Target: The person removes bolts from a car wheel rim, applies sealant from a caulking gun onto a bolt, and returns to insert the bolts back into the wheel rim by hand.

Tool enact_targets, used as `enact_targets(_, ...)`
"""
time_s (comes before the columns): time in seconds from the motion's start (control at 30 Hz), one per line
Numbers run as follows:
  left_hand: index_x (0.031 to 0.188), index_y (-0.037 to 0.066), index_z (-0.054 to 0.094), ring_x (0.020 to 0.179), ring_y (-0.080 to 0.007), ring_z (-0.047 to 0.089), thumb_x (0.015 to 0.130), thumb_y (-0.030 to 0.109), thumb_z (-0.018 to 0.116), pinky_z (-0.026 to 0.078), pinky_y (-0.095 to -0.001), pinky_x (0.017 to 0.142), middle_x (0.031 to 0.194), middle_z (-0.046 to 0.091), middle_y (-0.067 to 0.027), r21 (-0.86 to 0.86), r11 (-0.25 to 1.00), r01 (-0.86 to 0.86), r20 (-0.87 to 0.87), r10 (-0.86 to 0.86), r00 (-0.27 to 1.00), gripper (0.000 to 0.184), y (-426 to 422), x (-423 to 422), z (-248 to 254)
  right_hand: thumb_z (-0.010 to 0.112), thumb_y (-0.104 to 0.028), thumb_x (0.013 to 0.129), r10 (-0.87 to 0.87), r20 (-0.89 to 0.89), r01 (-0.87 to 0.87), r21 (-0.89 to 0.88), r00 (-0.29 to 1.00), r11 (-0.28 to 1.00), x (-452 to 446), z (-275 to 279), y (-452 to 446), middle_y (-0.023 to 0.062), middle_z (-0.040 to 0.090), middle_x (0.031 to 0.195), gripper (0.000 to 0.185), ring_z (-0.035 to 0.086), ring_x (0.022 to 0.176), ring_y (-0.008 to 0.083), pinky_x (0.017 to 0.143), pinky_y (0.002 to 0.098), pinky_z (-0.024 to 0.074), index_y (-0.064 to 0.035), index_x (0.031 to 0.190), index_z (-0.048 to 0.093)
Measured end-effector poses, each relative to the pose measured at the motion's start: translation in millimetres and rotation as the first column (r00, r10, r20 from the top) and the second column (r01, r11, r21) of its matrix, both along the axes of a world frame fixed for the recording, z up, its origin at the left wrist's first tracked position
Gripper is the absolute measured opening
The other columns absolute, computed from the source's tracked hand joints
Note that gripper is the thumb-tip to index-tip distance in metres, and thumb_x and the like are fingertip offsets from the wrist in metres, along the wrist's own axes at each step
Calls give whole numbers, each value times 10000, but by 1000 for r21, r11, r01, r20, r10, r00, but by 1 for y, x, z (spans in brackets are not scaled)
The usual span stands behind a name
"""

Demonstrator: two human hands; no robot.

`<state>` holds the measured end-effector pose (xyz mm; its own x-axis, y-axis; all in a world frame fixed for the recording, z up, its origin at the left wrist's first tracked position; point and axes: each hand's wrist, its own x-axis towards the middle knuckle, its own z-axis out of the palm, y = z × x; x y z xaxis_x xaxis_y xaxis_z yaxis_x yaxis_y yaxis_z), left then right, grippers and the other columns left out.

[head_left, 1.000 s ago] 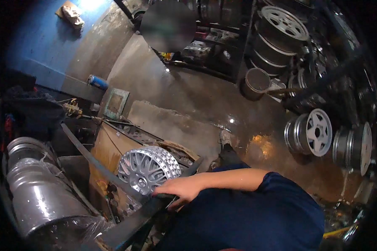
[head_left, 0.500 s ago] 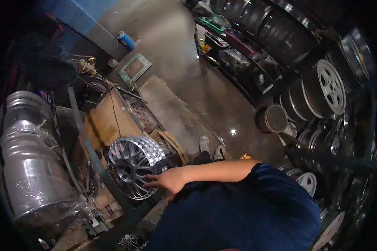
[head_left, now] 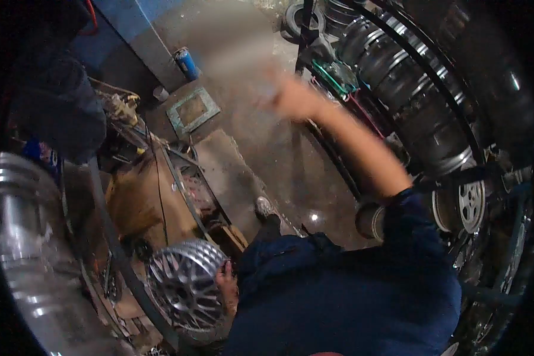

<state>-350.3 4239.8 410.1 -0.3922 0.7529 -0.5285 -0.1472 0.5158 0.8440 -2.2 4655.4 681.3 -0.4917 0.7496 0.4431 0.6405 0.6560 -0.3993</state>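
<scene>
Touching the wheel [head_left: 187,291] with the left hand [head_left: 228,289] (by far the nearer one), just beside the near end of the cardboard [head_left: 139,202]. Meeting its edge directly left of those slightly bent fingers, gripping or merely resting, cannot tell which. Showing a round, spoked face tilting upward. Holding the right hand [head_left: 296,99] well beyond the cardboard, its blurred fingers seemingly spread, with nothing visible in them.
</scene>
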Motion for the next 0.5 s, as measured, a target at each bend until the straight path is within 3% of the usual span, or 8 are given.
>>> enact_targets(0.03,1116,29,653,859,-109,604,953,233,626,472,-262,773,977,671,-30,21,1000,-20,-1,20,1000,263,24,-2,-2,765,-244,765,-202,-15,198,-150,979,969,41,3,67,226,487,1363,748,583,1121,376,946,436,481,-23,1394,425)
enact_targets(0.07,1119,32,655,858,-105,612,953,231,626,475,-256,765,982,674,-27,38,998,-43,-1,43,999,260,49,-5,-5,776,-220,732,-275,83,213,438,958,873,104,-11,147,218,531,1311,769,620,1044,379,890,430,512,-50,1396,429)
enact_targets(0.13,1105,30,646,853,-118,617,945,211,640,497,-269,763,991,668,-42,25,998,-55,29,54,998,242,91,-17,-13,691,-86,745,-641,273,503,435,717,747,214,23,220,224,512,1335,691,503,1234,376,1004,417,447,-80,1390,447)
enact_targets(0.2,1092,28,638,848,-131,623,938,191,654,519,-283,761,1000,662,-56,8,998,-62,40,61,997,225,135,-37,-16,615,-95,840,-765,391,480,609,512,632,341,22,271,255,499,1335,575,514,1219,400,1001,440,445,-66,1390,446)
enact_targets(0.3,1073,26,651,861,-140,627,922,249,674,507,-294,764,987,669,-54,-15,1000,-23,-46,22,999,270,192,-61,3,484,-368,914,-842,540,756,547,11,361,353,9,248,167,377,1470,617,445,1305,355,1002,551,399,-199,1478,299)
enact_targets(0.37,1086,13,649,851,-138,621,916,274,676,492,-296,757,932,663,-36,-57,998,12,-173,-21,985,312,244,-67,21,397,-550,963,-819,545,776,590,-178,224,346,-6,242,109,296,1559,661,400,1362,325,1003,625,369,-288,1538,200)
enact_targets(0.47,1101,1,646,844,-129,612,925,263,662,483,-283,758,908,653,-37,-190,982,-16,-140,-11,990,315,322,-88,25,390,-540,966,-858,363,484,861,-364,159,396,-53,247,43,340,1541,646,327,1407,302,1053,601,318,-285,1533,216)
enact_targets(0.5,1108,1,647,844,-119,606,938,258,642,472,-270,757,902,650,-40,-121,992,38,-130,-54,990,308,349,-99,12,391,-545,963,-851,366,547,829,-376,115,375,-49,246,40,325,1549,645,307,1417,297,1064,604,296,-291,1532,222)
